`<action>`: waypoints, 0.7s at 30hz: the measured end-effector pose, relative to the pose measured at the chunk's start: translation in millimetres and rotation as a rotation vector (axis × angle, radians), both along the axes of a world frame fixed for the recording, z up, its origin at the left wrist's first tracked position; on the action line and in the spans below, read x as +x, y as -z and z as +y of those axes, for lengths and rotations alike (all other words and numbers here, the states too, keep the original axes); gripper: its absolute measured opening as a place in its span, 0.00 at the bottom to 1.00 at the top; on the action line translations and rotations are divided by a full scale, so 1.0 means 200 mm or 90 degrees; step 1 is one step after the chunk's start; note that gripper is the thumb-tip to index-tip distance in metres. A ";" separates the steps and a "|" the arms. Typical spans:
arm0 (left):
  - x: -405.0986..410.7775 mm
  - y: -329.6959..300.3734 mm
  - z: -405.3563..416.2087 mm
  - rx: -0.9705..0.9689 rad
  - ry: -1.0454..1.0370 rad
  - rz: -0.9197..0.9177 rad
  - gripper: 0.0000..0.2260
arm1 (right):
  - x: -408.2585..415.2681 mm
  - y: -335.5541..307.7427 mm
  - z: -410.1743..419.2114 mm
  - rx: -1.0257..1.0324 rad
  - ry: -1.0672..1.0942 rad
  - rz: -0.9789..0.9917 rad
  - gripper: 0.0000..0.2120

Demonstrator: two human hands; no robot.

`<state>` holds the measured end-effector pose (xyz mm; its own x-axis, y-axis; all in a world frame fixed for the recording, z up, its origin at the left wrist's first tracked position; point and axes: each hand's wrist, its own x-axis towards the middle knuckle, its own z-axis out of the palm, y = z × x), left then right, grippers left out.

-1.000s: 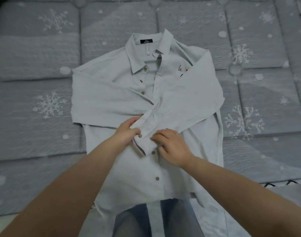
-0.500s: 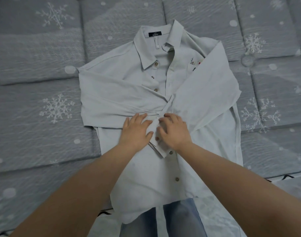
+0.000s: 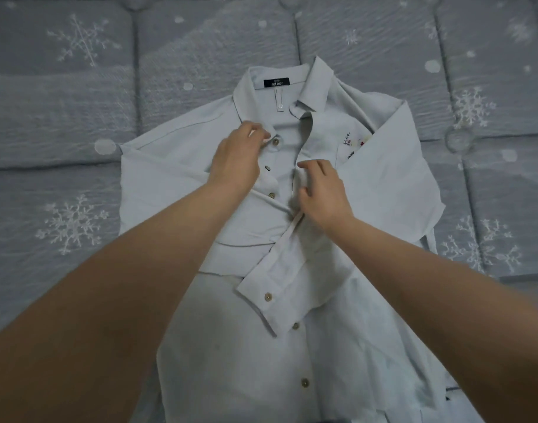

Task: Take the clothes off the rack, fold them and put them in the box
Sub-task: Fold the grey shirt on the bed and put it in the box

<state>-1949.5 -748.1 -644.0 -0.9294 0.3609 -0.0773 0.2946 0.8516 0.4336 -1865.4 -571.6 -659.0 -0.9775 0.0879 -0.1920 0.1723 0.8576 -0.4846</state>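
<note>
A pale grey button-up shirt point(image 3: 231, 346) lies face up on the quilted mat, collar away from me. Both sleeves are folded across its chest, and the right sleeve's cuff point(image 3: 270, 296) rests on the placket. My left hand point(image 3: 237, 157) sits at the left collar tip, its fingertips pinching the fabric beside the top button. At the placket's right edge is my right hand point(image 3: 321, 190), fingers curled on the cloth just below the collar opening. A small embroidered flower point(image 3: 354, 143) shows at the chest. No rack or box is in view.
A grey quilted mat point(image 3: 78, 148) with white snowflake prints surrounds the shirt on all sides. Its seams run as shallow grooves. My forearms cover the lower left and lower right of the view.
Both hands have moved from the crossed cuffs at the shirt's middle up toward the collar and placket. The sleeves stay folded across the chest. The view has come closer.
</note>
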 end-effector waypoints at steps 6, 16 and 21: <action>-0.26 0.11 0.06 -0.106 0.054 -0.004 0.18 | -0.22 0.03 0.15 -0.064 0.040 0.127 0.18; -0.53 0.11 0.08 0.006 -0.076 0.061 0.13 | -0.63 -0.01 0.34 0.004 0.133 0.169 0.21; -0.60 0.13 0.03 0.011 -0.290 0.008 0.25 | -0.84 0.00 0.39 0.075 0.120 -0.091 0.35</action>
<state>-2069.4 -741.2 -670.5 -0.9945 -0.0843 -0.0619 -0.1032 0.8879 0.4482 -2032.7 -493.1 -659.8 -0.9054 0.2951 -0.3053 0.3936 0.8530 -0.3427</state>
